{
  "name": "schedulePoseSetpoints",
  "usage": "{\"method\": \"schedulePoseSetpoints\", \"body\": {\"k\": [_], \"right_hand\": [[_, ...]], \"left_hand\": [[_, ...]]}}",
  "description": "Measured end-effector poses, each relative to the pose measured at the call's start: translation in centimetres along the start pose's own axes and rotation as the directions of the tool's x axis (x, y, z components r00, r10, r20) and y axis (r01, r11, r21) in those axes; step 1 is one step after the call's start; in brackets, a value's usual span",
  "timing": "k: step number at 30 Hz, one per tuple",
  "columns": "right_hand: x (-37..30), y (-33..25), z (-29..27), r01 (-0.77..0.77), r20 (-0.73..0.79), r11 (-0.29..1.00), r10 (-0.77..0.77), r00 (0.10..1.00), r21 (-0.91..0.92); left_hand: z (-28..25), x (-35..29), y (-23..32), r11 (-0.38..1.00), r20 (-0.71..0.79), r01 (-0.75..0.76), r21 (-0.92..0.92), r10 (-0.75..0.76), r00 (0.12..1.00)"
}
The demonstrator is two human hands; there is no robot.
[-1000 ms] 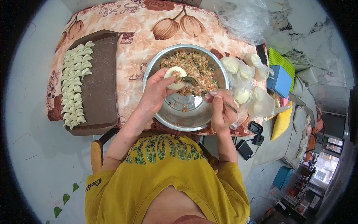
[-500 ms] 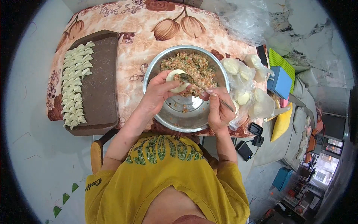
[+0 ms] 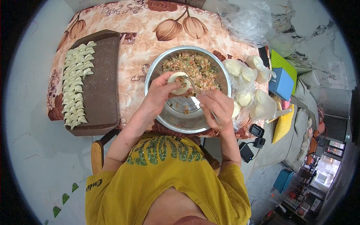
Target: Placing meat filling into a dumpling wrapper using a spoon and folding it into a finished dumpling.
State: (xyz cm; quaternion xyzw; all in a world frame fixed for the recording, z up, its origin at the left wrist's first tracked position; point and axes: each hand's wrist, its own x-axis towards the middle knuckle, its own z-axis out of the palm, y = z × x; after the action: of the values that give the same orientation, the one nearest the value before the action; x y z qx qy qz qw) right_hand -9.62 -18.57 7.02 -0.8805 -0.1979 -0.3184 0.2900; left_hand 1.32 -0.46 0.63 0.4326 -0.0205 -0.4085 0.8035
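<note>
Took the wide round stainless-steel bowl [image 3: 183,131] as landmark. Saw a round white dough wrapper [image 3: 182,90] held above its left part, carrying a small dab of brown-orange filling. Noted bare left hand [image 3: 160,90] pinched narrow on the wrapper's left edge, thumb laid across the dough. Found bare right hand [image 3: 217,108] above the bowl's right part, fingers closed round the handle of a slim metal spoon [image 3: 192,84], spoon head at the dab on the wrapper. Could not tell contact with dough from contact with filling alone. Observed chopped orange-brown filling mixture with green flecks [image 3: 195,67] heaped in the bowl's far half; scraps and bare shiny metal in the near half. Recorded a brown rectangular tray [image 3: 103,82] well left of the bowl, bearing pale crimped dumplings [image 3: 76,90] in close rows along its left side. Counted several clear plastic bags of pale dough rounds [image 3: 245,98] just right of the bowl. Logged a blue box-shaped item [image 3: 282,82] farther right, beyond the bags. Spotted a flower-printed peach-and-brown tablecloth [image 3: 137,45] under bowl and tray.
</note>
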Motion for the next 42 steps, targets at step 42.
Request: {"method": "schedulePoseSetpoints", "body": {"k": [42], "right_hand": [[-6.3,-0.3,0.8,-0.711,0.334,0.644,0.628,0.703,0.284]], "left_hand": [[-0.2,-0.1,0.0,0.933,-0.099,-0.328,-0.149,0.316,0.943]]}}
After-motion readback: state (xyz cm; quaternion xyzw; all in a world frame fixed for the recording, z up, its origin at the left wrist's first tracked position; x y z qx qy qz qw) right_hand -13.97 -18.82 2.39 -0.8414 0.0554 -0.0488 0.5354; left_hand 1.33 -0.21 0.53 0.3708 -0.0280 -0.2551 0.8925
